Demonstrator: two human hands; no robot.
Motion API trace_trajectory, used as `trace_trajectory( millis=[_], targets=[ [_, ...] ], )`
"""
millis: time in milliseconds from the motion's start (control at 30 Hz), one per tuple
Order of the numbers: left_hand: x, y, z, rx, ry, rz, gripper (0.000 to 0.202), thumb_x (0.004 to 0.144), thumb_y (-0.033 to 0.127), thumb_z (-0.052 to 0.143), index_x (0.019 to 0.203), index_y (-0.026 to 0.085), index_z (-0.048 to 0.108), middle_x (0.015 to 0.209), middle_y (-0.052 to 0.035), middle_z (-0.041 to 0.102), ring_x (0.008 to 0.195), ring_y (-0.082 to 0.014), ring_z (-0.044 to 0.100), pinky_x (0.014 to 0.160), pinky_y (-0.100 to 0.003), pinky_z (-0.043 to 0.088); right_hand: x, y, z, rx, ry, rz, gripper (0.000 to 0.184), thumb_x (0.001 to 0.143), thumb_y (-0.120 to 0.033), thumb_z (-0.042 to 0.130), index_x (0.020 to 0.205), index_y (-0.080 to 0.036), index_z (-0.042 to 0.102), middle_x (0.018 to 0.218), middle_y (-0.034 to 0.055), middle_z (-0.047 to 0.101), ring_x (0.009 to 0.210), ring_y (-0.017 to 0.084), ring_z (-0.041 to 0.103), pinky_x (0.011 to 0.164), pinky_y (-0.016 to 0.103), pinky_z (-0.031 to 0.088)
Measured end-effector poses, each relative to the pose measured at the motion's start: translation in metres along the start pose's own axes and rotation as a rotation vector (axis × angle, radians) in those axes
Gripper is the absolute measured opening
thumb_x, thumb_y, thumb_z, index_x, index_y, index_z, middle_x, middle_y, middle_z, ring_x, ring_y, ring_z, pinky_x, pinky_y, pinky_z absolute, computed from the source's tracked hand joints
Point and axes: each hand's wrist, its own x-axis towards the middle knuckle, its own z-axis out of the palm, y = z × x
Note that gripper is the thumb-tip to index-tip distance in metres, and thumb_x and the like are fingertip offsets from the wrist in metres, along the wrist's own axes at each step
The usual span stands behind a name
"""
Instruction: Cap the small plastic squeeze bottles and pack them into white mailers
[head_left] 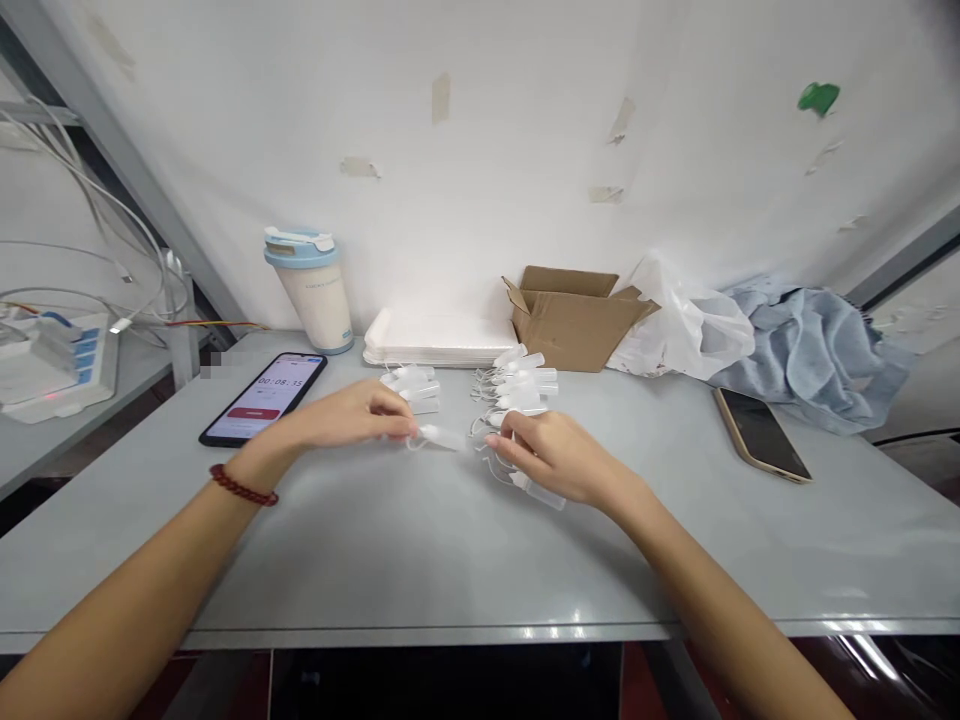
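Forearms [161, 560] are closest to cam, over the table [360, 560]. Left hand [364, 412] has its grip nearly closed, looks like a fingertip pinch at the nozzle end of a small translucent bottle [445, 438], mid-table btwn the two hands; bit blurry, can't tell if it's touching the surface. IMO it's super light, prob soft squeezy plastic, kinda slick, so I'd grab the body, not that flimsy thin loop [417, 446]. Right hand [559, 455] has fingertips bunched by the right-hand bottle cluster [534, 377]; can't tell if it's got one tbh.
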Motion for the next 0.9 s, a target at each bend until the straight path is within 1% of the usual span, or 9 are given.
trace_trajectory(
  millis=[67, 133, 233, 300, 433, 533, 700, 800, 900],
  targets=[
    [-0.006, -0.006, -0.014, 0.024, 0.069, -0.06, 0.03, 0.077, 0.041, 0.053, 0.065, 0.018, 0.066, 0.064, -0.0005, 0.056, 0.062, -0.0125, 0.047, 0.053, -0.02, 0.033, -0.001, 0.004, -0.006, -0.007, -0.005, 0.055, 0.035, 0.091, -0.042, 0.037, 0.069, -0.018, 0.049, 0.06, 0.0, 0.052, 0.051, 0.01, 0.041, 0.05, 0.024, 0.024],
    [-0.009, -0.011, -0.021, 0.068, 0.09, -0.113, 0.031, 0.077, 0.042, 0.053, 0.061, 0.018, 0.063, 0.061, -0.0003, 0.054, 0.058, -0.0124, 0.046, 0.051, -0.02, 0.032, -0.003, 0.009, -0.01, -0.011, -0.061, 0.099, 0.032, 0.087, -0.04, 0.044, 0.066, -0.018, 0.051, 0.059, 0.0005, 0.053, 0.05, 0.01, 0.042, 0.048, 0.024, 0.025],
    [-0.009, -0.019, -0.022, 0.147, -0.001, -0.184, 0.034, 0.076, 0.041, 0.054, 0.053, 0.017, 0.057, 0.053, -0.0002, 0.052, 0.05, -0.0119, 0.043, 0.047, -0.022, 0.029, -0.006, 0.016, -0.012, -0.003, -0.229, 0.181, 0.029, 0.08, -0.04, 0.053, 0.061, -0.018, 0.053, 0.054, 0.0005, 0.054, 0.047, 0.01, 0.044, 0.044, 0.025, 0.026],
    [-0.007, -0.025, -0.019, 0.149, -0.075, -0.221, 0.035, 0.076, 0.044, 0.054, 0.054, 0.017, 0.058, 0.054, -0.0015, 0.055, 0.051, -0.013, 0.047, 0.048, -0.022, 0.031, -0.008, 0.019, -0.013, 0.016, -0.334, 0.243, 0.028, 0.076, -0.04, 0.057, 0.058, -0.018, 0.053, 0.048, -0.0003, 0.054, 0.044, 0.011, 0.044, 0.042, 0.025, 0.027],
    [-0.003, -0.032, -0.013, 0.112, -0.12, -0.253, 0.037, 0.075, 0.047, 0.054, 0.054, 0.017, 0.059, 0.055, -0.003, 0.06, 0.055, -0.015, 0.053, 0.052, -0.021, 0.036, -0.009, 0.019, -0.013, 0.056, -0.439, 0.304, 0.025, 0.071, -0.037, 0.06, 0.056, -0.018, 0.052, 0.047, -0.0001, 0.057, 0.043, 0.012, 0.049, 0.04, 0.024, 0.031],
    [-0.002, -0.03, -0.01, 0.135, -0.13, -0.251, 0.036, 0.075, 0.044, 0.054, 0.05, 0.017, 0.056, 0.054, -0.0024, 0.059, 0.054, -0.0147, 0.052, 0.051, -0.021, 0.035, -0.009, 0.015, -0.012, 0.049, -0.459, 0.296, 0.022, 0.07, -0.033, 0.06, 0.055, -0.018, 0.053, 0.045, -0.0003, 0.055, 0.04, 0.012, 0.048, 0.039, 0.024, 0.031],
    [-0.002, -0.026, -0.006, 0.145, -0.154, -0.246, 0.026, 0.074, 0.031, 0.049, 0.054, 0.018, 0.058, 0.057, -0.0013, 0.059, 0.056, -0.0141, 0.051, 0.052, -0.021, 0.035, -0.011, 0.007, -0.009, -0.06, -0.423, 0.204, 0.023, 0.067, -0.027, 0.061, 0.051, -0.018, 0.048, 0.049, -0.0004, 0.05, 0.044, 0.011, 0.044, 0.041, 0.025, 0.026],
    [-0.002, -0.024, -0.004, 0.106, -0.187, -0.225, 0.024, 0.073, 0.027, 0.047, 0.053, 0.017, 0.058, 0.056, -0.0008, 0.058, 0.054, -0.0132, 0.05, 0.052, -0.021, 0.035, -0.011, 0.007, -0.007, -0.113, -0.376, 0.169, 0.024, 0.065, -0.023, 0.06, 0.05, -0.019, 0.042, 0.052, -0.0007, 0.044, 0.046, 0.01, 0.038, 0.042, 0.025, 0.022],
    [-0.002, -0.016, -0.001, 0.09, -0.215, -0.215, 0.026, 0.074, 0.029, 0.047, 0.054, 0.016, 0.058, 0.054, -0.0008, 0.056, 0.052, -0.0123, 0.048, 0.051, -0.022, 0.035, -0.01, 0.009, -0.007, -0.073, -0.363, 0.128, 0.025, 0.063, -0.021, 0.058, 0.051, -0.019, 0.036, 0.051, -0.0029, 0.039, 0.045, 0.008, 0.03, 0.042, 0.025, 0.018]
  ],
)
